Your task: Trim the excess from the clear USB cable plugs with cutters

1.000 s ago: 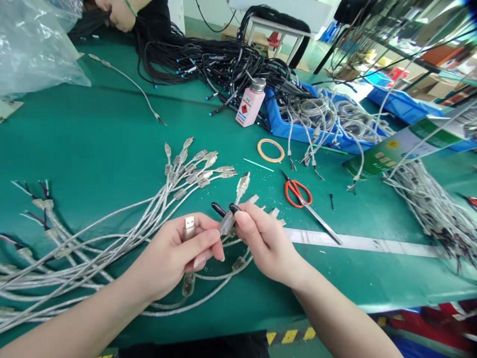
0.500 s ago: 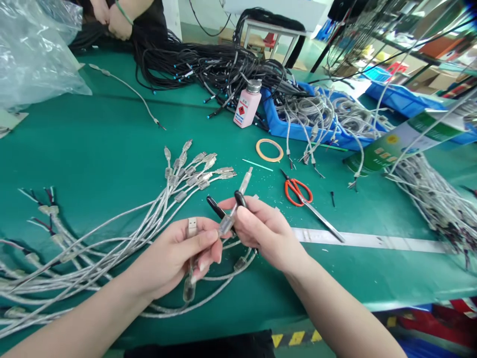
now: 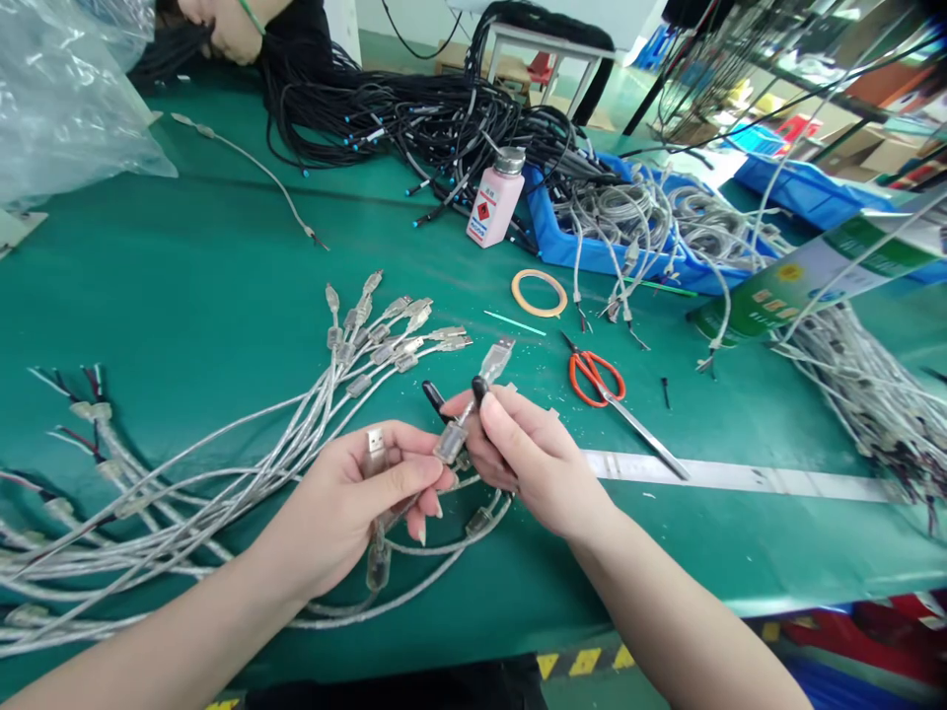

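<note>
My left hand is closed on grey USB cables; one plug stands up between its fingers, and its thumb and forefinger pinch a cable at a clear grey bead. That cable's USB plug points up and to the right. Beside it, my right hand is wrapped round a black-handled tool, its two black tips showing above the fingers; the rest of the tool is hidden. Several grey cables with plugs lie fanned out on the left.
Red-handled scissors, a tape ring and a pink bottle are on the green table. Behind are a blue bin of cables and black cables. A green can lies at right. Another person's hands are at upper left.
The plug near my right hand has turned, now showing its broad face. Both hands keep nearly the same place. The view has shifted slightly, and the other person's hands sit higher in it.
</note>
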Tool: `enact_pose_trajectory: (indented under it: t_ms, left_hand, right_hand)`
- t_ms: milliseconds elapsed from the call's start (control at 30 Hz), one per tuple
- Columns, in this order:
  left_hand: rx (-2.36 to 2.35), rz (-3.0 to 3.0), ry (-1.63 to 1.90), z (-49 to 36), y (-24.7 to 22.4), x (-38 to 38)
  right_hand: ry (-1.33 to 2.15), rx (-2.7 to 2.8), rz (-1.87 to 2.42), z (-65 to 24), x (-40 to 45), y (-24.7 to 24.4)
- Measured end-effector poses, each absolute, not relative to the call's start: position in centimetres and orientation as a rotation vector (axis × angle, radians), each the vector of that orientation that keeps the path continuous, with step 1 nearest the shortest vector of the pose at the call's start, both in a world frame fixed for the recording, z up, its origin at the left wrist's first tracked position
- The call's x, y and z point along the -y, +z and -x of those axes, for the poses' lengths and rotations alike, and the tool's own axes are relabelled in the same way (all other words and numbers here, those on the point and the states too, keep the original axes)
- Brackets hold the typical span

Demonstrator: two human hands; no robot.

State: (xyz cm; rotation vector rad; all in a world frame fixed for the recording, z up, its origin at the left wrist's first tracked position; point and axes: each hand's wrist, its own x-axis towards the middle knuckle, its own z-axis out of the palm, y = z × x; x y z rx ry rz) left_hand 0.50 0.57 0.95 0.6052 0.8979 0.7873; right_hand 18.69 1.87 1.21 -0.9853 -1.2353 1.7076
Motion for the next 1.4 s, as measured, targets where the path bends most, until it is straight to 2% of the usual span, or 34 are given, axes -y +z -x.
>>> enact_pose_trajectory:
  t_ms: [100,200,300,533,800,900,1400]
  left_hand:
    - [-0.924,-0.63,0.837,-0.4,0.6,-0.6]
    - [-0.936,-0.672,0.836,-0.4,0.6,-0.6]
    - [-0.914,-0.676,0.767,-0.4,1.1,-0.5]
    - [-0.823,-0.567,0.724,-0.4,1.4,-0.8]
    - [-0.854,-0.564,0.794,-0.4,1.2,-0.8]
    - [-0.85,-0.59,0.783,-0.2,1.0,-0.6]
    - [-0.792,-0.613,0.683,-0.1,1.5,-0.1]
  right_hand:
    - [1.647,1.554,1.009,-18.9,-1.3,2.0]
    - [1.447,1.839,1.06,-19.0,-0.9,2.2]
    - [1.215,1.843,1.143,-18.9,-1.0,1.8]
    - [1.549,1.525,0.985,-19.3,-1.5,1.5]
    - [1.468,1.766,1.045,-19.2,-0.8,2.2]
    - [1.382,1.659,1.102,-19.0,-1.0,2.0]
    - [1.661,1.006,1.028,-18.6,-2.1,0.8]
